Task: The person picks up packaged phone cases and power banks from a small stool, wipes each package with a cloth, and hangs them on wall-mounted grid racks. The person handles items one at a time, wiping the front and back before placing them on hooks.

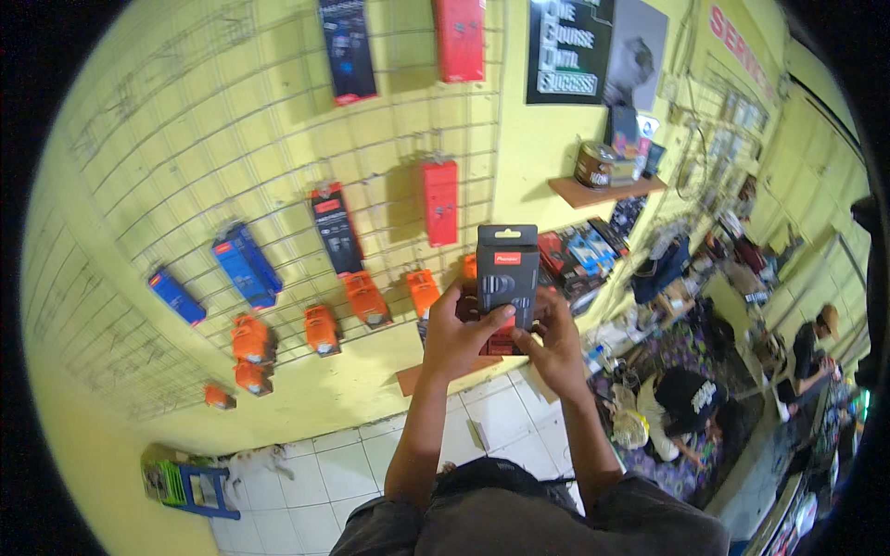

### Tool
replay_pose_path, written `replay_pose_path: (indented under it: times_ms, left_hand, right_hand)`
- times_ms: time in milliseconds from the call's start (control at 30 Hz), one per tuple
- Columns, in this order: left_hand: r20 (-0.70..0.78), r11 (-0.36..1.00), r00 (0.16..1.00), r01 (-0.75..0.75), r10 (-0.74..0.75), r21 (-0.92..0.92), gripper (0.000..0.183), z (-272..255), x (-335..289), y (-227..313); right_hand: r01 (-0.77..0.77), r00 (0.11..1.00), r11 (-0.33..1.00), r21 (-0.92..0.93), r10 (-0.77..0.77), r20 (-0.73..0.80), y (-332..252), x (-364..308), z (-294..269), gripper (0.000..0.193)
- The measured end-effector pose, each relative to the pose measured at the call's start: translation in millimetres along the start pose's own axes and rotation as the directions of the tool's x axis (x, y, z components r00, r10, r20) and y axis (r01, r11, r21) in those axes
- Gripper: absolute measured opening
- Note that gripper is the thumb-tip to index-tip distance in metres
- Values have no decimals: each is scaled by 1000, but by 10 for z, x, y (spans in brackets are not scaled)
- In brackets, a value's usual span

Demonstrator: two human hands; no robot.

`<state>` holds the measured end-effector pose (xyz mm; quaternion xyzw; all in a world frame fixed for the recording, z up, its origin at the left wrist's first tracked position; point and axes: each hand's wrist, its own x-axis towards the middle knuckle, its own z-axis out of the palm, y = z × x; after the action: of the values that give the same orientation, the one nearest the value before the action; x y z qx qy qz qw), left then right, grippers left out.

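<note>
Upright in front of me is a dark grey retail box [506,264] with a red label, a hang hole at its top and a picture of round parts on its face. My left hand [461,331] wraps its left side, thumb across the front. From the right, my right hand [554,347] grips the lower edge with thumb and fingers. Behind the box, a wire grid [269,120] on the yellow wall carries hanging packages: a red box [440,204], a black and red box [336,229], blue boxes [247,266] and several orange packages [366,298].
A wooden shelf [607,192] holding a tin [593,165] juts from the wall. Below right, one person [681,403] crouches on a patterned mat; another person [811,352] sits farther right. A blue stool [206,491] and a green crate [162,482] stand on the tiled floor at lower left.
</note>
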<state>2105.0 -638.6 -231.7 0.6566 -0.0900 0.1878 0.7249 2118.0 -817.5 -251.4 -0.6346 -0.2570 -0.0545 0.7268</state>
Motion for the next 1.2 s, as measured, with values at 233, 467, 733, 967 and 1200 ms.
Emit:
replay_pose_path:
  times_ms: [233, 467, 733, 967, 1200]
  left_hand:
    - [-150, 989, 978, -137, 143, 49, 57, -477, -458, 481]
    - [-282, 937, 894, -316, 347, 150, 49, -1034, -453, 904]
    - [-270, 772, 724, -574, 634, 273, 46, -1909, 555, 1846]
    - [-224, 740, 707, -617, 671, 269, 44, -2274, 1153, 2215]
    - [-187, 701, 676, -673, 712, 236, 43, -2396, 1289, 2189]
  right_hand:
    - [67, 997, 971, 227, -76, 33, -225, 104, 650, 62]
    - [223, 962, 952, 209, -249, 110, -674, 535, 1446, 56]
    - [483, 866, 869, 103, -492, 93, -1291, 1566, 2458, 59]
    - [559, 828, 827, 62, -560, -2, -1476, 2106, 2925, 56]
    - [603, 797, 797, 23, -602, -36, -1411, 2214, 3054, 56]
